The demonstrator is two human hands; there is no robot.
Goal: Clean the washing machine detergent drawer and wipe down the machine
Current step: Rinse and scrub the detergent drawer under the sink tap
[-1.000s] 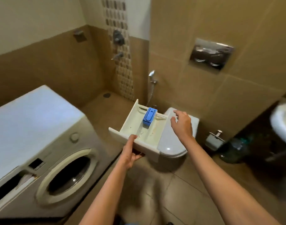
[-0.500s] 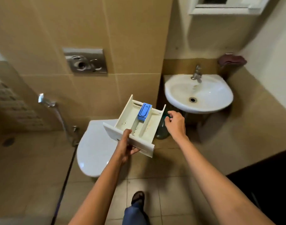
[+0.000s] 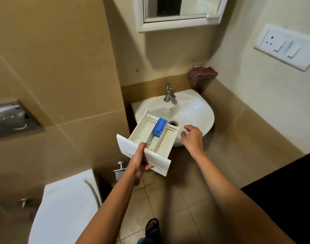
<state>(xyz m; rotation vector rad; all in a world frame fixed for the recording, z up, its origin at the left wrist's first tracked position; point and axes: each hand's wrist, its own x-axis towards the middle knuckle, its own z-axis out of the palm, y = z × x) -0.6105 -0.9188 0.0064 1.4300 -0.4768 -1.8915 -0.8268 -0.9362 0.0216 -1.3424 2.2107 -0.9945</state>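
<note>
My left hand (image 3: 139, 162) grips the front panel of the white detergent drawer (image 3: 144, 132), holding it out level over the left edge of the white basin (image 3: 200, 111). A blue insert (image 3: 160, 126) sits in the drawer's middle compartment, and dark specks and brownish stains mark the compartments. My right hand (image 3: 193, 138) hovers just right of the drawer's far end, fingers loosely curled, holding nothing. The washing machine is out of view.
A steel tap (image 3: 169, 93) stands at the basin's back. A dark red cloth (image 3: 201, 73) lies on the ledge at the right. The closed toilet lid (image 3: 62, 208) is at lower left, a flush plate (image 3: 11, 118) on the left wall, a switch panel (image 3: 288, 48) on the right wall.
The view has swung right from the washing machine past the toilet to the basin. The drawer, still in my left hand, now reaches over the basin's edge.
</note>
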